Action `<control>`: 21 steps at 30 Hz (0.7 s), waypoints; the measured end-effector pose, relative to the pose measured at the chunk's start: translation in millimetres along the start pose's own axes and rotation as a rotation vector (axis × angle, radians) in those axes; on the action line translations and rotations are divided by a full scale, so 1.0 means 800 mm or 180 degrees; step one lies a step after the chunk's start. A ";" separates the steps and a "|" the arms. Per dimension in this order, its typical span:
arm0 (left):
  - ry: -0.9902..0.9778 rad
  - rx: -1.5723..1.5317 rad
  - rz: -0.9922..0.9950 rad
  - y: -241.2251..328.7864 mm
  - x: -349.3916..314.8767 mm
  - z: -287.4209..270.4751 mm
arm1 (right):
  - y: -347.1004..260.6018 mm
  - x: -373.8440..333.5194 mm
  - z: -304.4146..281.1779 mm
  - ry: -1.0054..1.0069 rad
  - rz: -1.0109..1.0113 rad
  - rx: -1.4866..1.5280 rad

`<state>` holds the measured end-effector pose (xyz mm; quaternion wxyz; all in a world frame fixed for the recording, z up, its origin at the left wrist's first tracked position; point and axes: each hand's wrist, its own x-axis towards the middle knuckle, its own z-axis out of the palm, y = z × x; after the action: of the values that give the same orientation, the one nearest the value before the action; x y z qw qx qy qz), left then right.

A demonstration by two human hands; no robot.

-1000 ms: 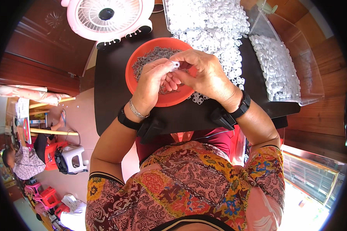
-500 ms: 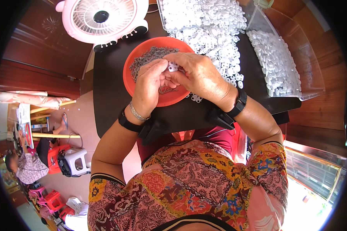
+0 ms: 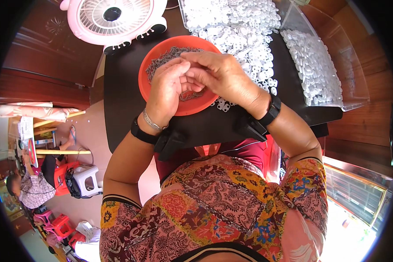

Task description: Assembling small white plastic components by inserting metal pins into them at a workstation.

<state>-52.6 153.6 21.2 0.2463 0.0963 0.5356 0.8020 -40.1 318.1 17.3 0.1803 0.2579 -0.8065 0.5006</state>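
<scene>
Left hand point(image 3: 163, 89), right hand point(image 3: 233, 81) held close above round orange plastic bowl point(image 3: 196, 109); grip's load, if any, cannot be told; best steadied low.

No words, numbers or signs can be read. A white sheet point(image 3: 27, 126) beside the pale wooden poles point(image 3: 63, 152) at the left bears dark marks, too small and blurred to make out as letters or figures. A coloured panel point(image 3: 7, 201) near the seated person point(image 3: 36, 191) is likewise too indistinct to show whether it carries lettering.
</scene>
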 end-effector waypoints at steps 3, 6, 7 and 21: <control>0.0108 0.0042 0.0231 0.011 -0.002 -0.010 | 0.003 0.008 -0.017 -0.0096 0.0193 0.0009; 0.0299 0.0116 0.0328 0.022 -0.005 -0.020 | 0.008 0.011 -0.036 -0.0437 0.0172 -0.0282; 0.0310 0.0106 0.0332 0.023 -0.005 -0.020 | 0.007 0.010 -0.039 -0.0452 0.0169 -0.0281; 0.0251 0.0293 0.0398 0.021 -0.004 -0.022 | 0.002 0.002 -0.020 -0.1291 -0.0290 -0.1269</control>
<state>-61.8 132.7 29.3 0.1698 0.1090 0.5741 0.7935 -41.7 332.5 23.9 0.0848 0.3483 -0.8961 0.2618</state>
